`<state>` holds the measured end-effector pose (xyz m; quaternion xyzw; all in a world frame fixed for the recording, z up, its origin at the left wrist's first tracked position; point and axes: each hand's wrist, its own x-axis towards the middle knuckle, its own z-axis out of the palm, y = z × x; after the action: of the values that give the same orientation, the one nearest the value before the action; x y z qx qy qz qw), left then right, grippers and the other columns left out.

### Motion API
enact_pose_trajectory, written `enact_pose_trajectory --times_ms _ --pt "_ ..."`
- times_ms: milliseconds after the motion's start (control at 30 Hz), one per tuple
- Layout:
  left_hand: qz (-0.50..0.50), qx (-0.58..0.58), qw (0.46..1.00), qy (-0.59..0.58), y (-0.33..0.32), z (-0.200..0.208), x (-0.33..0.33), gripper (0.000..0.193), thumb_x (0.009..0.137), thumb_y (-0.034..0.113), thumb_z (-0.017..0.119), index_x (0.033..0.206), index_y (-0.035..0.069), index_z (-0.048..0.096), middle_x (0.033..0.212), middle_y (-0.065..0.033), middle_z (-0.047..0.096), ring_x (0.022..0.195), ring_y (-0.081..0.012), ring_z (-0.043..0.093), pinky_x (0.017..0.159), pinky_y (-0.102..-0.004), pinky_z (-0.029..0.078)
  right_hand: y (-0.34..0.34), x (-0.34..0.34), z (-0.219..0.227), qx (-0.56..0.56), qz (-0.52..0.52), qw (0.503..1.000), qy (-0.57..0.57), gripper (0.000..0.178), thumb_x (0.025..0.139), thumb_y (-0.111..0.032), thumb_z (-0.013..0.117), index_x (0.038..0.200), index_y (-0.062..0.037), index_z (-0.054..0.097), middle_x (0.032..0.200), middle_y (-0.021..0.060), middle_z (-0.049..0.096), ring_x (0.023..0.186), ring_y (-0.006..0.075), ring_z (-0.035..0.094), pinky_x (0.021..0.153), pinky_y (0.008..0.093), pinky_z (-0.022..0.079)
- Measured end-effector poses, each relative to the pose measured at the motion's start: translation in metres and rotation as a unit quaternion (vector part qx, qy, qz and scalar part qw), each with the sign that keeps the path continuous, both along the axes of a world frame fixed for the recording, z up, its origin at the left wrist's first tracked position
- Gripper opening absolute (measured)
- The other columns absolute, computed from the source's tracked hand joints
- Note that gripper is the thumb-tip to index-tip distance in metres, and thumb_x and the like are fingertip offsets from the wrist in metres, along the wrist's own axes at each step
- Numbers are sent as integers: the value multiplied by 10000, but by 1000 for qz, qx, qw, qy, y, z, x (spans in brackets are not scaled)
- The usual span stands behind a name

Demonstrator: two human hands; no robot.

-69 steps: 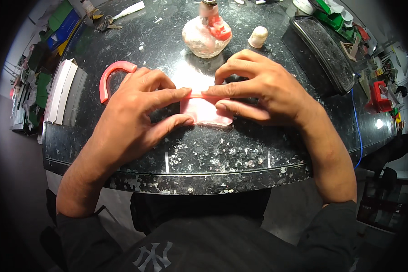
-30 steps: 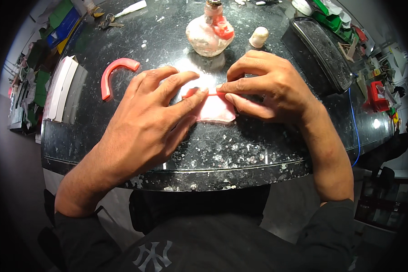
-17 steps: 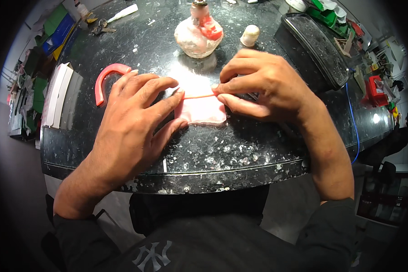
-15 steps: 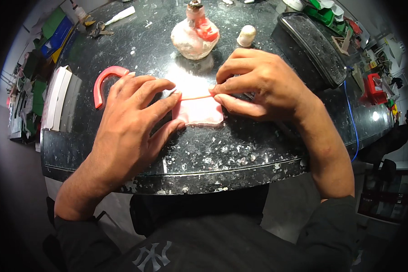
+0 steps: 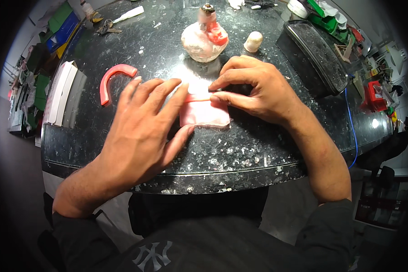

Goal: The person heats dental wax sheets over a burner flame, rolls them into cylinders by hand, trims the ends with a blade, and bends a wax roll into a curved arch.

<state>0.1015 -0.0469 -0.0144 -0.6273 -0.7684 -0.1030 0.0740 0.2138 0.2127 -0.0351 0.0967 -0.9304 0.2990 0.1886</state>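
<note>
A small pink sheet [image 5: 205,114], apparently wax, lies on the dark worktop under bright light. Its far edge is turned over into a narrow reddish fold [image 5: 198,98]. My left hand [image 5: 143,120] reaches over the sheet's left side with fingers spread; the index tip is by the fold and the thumb by the near left corner. At the fold's right end, my right hand [image 5: 258,88] is closed, thumb and index finger pinching the edge. A red-pink U-shaped wax rim [image 5: 108,81] rests beyond my left fingertips.
A glass spirit lamp [image 5: 199,43] with red wax on it stands behind the sheet, a whitish cap [image 5: 254,41] beside it. To the right lies a black case [image 5: 313,59] near a blue cable [image 5: 352,122]. A white box [image 5: 61,93] stands at left, a white tool [image 5: 129,14] far left.
The view has shifted slightly, moving things on the table rightward. My left fingers have straightened and spread along the fold. The folded strip looks wider. My right hand still pinches its right end.
</note>
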Motion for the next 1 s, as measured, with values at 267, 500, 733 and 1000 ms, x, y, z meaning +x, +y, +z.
enact_pose_trajectory --times_ms 267,500,733,1000 --pt "-29 -38 998 -30 0 -3 -4 622 1010 299 708 1576 79 573 1593 -174 518 1494 -375 444 1272 -549 325 -3 -4 -2 -9 8 1000 10 195 903 -218 861 1012 -72 791 972 87 730 911 261 718 810 383 583" --pt "4 -23 994 -110 -1 -8 -11 752 991 460 742 1616 94 538 1664 -181 465 1571 -398 368 1305 -580 270 -8 -6 1 -151 -64 975 -150 202 934 -154 856 1055 -42 739 904 -6 657 870 97 597 807 289 517" --pt "5 -31 999 -15 5 -8 -15 790 993 577 725 1592 85 568 1682 -181 464 1594 -399 347 1309 -581 254 5 -4 -7 -139 -27 985 -102 288 904 -248 885 1078 -54 763 933 65 692 874 197 650 798 352 550" --pt "-26 96 984 -145 12 -12 -26 266 964 127 806 1212 44 759 1210 -92 743 1225 -286 637 1103 -424 462 4 -6 -5 -63 45 996 -35 224 902 -217 861 1074 -81 817 1029 84 731 995 258 696 885 386 561"
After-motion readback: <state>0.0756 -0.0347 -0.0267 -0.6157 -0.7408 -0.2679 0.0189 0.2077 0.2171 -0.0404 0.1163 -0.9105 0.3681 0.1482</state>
